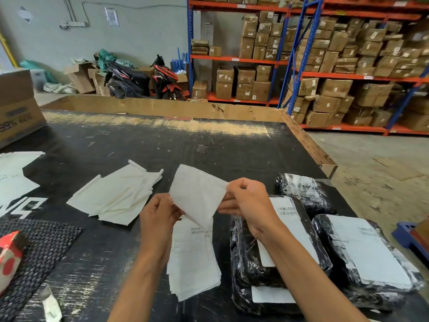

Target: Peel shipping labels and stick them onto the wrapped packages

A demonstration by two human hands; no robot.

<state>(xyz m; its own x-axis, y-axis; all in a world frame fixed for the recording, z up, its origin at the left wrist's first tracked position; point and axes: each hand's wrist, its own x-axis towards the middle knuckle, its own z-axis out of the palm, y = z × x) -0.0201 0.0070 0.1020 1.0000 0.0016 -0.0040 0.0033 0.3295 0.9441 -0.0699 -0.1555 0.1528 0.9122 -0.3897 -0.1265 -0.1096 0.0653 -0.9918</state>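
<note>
Mid-frame, the left hand [160, 217] and right hand [247, 201] pinch a shipping label [197, 194], peeling it; next, an unlabelled wrapped package [299, 191].

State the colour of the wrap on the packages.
Glossy black wrap on the packages, seen in the head view.

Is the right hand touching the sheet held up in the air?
Touching. The head view shows the right hand pinching the raised sheet at its right corner.
</note>
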